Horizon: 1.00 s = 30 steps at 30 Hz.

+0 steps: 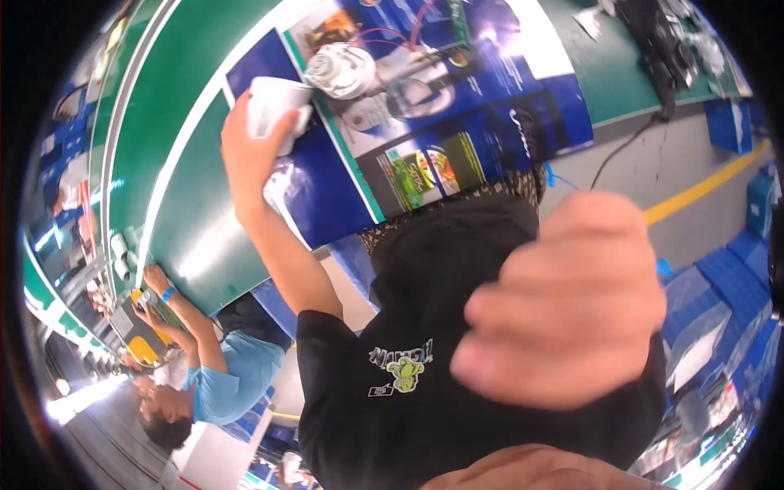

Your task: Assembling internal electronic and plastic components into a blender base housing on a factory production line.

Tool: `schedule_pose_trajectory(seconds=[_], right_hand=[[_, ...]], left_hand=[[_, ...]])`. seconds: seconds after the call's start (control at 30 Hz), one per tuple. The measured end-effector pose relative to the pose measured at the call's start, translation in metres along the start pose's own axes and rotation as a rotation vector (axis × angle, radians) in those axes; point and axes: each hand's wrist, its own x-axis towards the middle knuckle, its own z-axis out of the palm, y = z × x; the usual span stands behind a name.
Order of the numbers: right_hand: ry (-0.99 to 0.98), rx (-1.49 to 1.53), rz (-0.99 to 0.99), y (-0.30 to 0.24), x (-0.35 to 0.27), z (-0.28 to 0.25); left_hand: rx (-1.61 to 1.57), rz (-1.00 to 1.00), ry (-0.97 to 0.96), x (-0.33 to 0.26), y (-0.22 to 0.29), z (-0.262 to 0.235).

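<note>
My left hand point(251, 155) is closed round a white cup-shaped plastic part point(278, 104) above the left side of a blue printed sheet point(322, 196). Right beside that part lies a round white plastic assembly point(341, 72), with thin red wires point(398, 37) at the back near it. My right hand point(572, 302) is raised close to the camera, away from the table, its fingers curled in and smeared by motion. Whatever it may hold is hidden by the fingers.
The sheet lies on a green table point(204, 237). A black tool with a cord point(653, 57) rests at the back right. To the left, a co-worker in a blue shirt point(245, 371) works at the same line. Blue crates point(710, 286) stand at the right.
</note>
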Motion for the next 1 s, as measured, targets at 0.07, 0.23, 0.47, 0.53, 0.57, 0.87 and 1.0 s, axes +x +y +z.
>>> schedule_pose_trajectory(seconds=[0.07, 0.23, 0.47, 0.53, 0.57, 0.87, 1.0], right_hand=[[-0.046, 0.01, 0.041, -0.01, 0.017, 0.002], [0.245, -0.297, 0.044, 0.017, -0.006, 0.016], [-0.244, -0.676, 0.563, 0.191, -0.061, -0.056], [-0.243, -0.635, 0.614, 0.212, -0.059, -0.053], [-0.29, -0.624, 0.607, 0.212, -0.047, -0.046], [-0.506, -0.614, 1.046, 0.202, -0.042, -0.029], [-0.498, -0.628, 0.938, 0.194, -0.041, -0.021]], left_hand=[[-0.235, -0.207, 0.003, 0.003, 0.009, 0.001], [-0.629, 0.142, 0.453, -0.02, -0.033, 0.035], [-0.493, 0.242, 0.545, -0.024, -0.028, 0.049], [-0.54, 0.206, 0.576, -0.027, -0.026, 0.057], [-0.54, 0.199, 0.588, -0.029, -0.027, 0.059], [-0.751, 0.261, 0.562, -0.03, -0.015, 0.067], [-0.71, 0.277, 0.534, -0.028, -0.017, 0.065]])
